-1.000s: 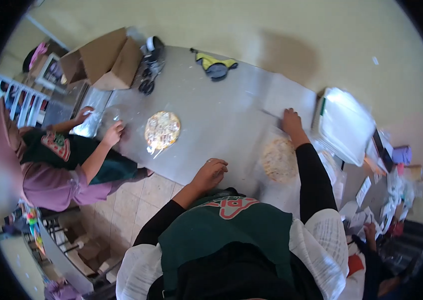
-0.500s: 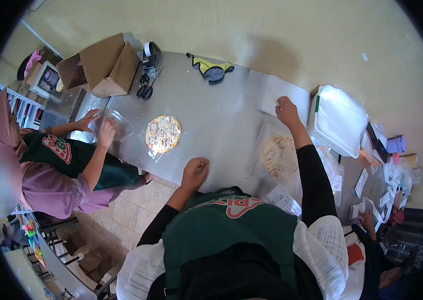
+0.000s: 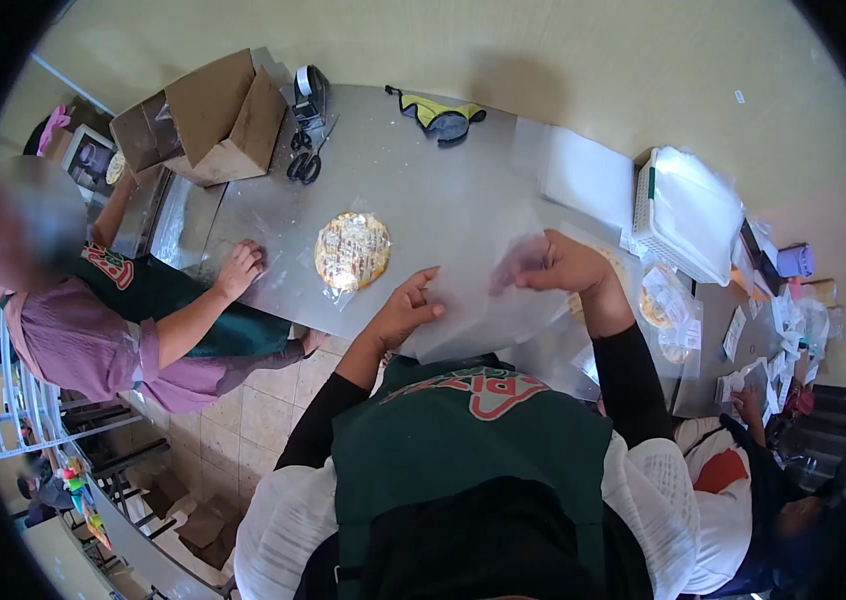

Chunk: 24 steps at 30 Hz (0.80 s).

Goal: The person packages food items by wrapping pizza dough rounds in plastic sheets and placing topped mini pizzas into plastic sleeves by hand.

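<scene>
A clear, thin plastic bag (image 3: 478, 305) hangs between my two hands above the near edge of the metal table. My left hand (image 3: 406, 315) pinches its left side between thumb and fingers. At its upper right, my right hand (image 3: 583, 278) is closed on the plastic. A round pizza in clear wrap (image 3: 352, 252) lies flat to the left of my hands. Another flat round item is mostly hidden behind my right hand and the bag. Beyond my right hand lies a stack of clear plastic bags (image 3: 583, 178).
A white basket (image 3: 688, 220) stands at the right, with wrapped pizzas (image 3: 661, 300) nearby. Toward the back left are an open cardboard box (image 3: 218, 120), a tape dispenser (image 3: 310, 98) and scissors (image 3: 307, 165). A co-worker (image 3: 73, 330) stands left; another person sits at the right.
My right hand has come back from the bag stack with a plastic bag. My left hand has moved right and taken its other side. The co-worker's far hand has moved toward the box.
</scene>
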### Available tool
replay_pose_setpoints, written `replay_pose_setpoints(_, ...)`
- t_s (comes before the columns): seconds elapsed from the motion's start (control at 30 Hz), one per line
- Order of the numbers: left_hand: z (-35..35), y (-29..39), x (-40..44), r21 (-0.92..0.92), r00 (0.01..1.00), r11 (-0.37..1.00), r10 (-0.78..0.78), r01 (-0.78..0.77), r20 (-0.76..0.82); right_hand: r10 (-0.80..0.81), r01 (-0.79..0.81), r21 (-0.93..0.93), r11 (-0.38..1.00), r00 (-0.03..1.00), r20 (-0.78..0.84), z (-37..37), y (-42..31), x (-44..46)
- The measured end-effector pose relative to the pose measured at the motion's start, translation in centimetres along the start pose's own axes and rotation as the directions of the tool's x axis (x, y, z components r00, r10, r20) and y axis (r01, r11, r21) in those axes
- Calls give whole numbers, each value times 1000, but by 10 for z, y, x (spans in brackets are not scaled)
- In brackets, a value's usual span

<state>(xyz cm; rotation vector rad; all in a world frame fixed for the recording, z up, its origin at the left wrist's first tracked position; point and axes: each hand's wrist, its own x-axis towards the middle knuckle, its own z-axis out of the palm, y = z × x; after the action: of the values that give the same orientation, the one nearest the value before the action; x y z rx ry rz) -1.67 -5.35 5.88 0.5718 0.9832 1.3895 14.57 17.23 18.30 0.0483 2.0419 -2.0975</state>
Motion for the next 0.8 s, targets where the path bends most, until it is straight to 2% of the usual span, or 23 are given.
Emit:
replay_pose_setpoints(0.03,1,6,-7,-150,997,987,-64,57,-38,-80,87,93,992,994,-71,0,8,6)
replay_pose_setpoints(0.13,-14,19,-21,-211,991,975,46,-73,-130,-122,143,187,972,985,-122,-3,22,24)
replay_pose_setpoints(0.23,-18,50,-32,-255,963,948,128,-189,-239,-43,74,223,972,989,-142,4,21,41)
replay_pose_setpoints(0.33,-48,71,-41,-250,980,954,129,-163,-150,-7,38,195,980,988,-156,12,11,63)
replay_pose_setpoints(0.37,-52,76,-40,-92,961,973,190,-212,-203,-43,80,183,980,980,-195,15,8,72)
replay_pose_setpoints(0.43,-60,93,-42,-5,977,990,140,-142,-158,-117,163,153,975,955,-273,21,4,90)
replay_pose_setpoints(0.47,-61,102,-44,40,984,993,113,-108,-137,-161,236,173,956,918,-363,23,4,101)
replay_pose_setpoints(0.5,-58,110,-44,19,984,994,108,-107,-140,-199,310,186,932,870,-451,23,5,112)
replay_pose_setpoints(0.53,-65,108,-44,31,967,990,144,-140,-209,-231,384,191,904,811,-537,24,7,123)
replay_pose_setpoints(0.6,-82,100,-42,63,916,977,211,-202,-340,-251,449,213,868,766,-591,24,9,139)
replay_pose_setpoints(0.63,-91,104,-44,46,914,972,231,-229,-334,-258,479,222,849,743,-618,25,11,146)
replay_pose_setpoints(0.7,-110,115,-44,10,907,960,268,-280,-325,-181,432,276,858,758,-626,28,17,160)
replay_pose_setpoints(0.8,-90,161,-49,74,838,946,316,-317,-444,-69,412,359,837,731,-679,39,36,181)
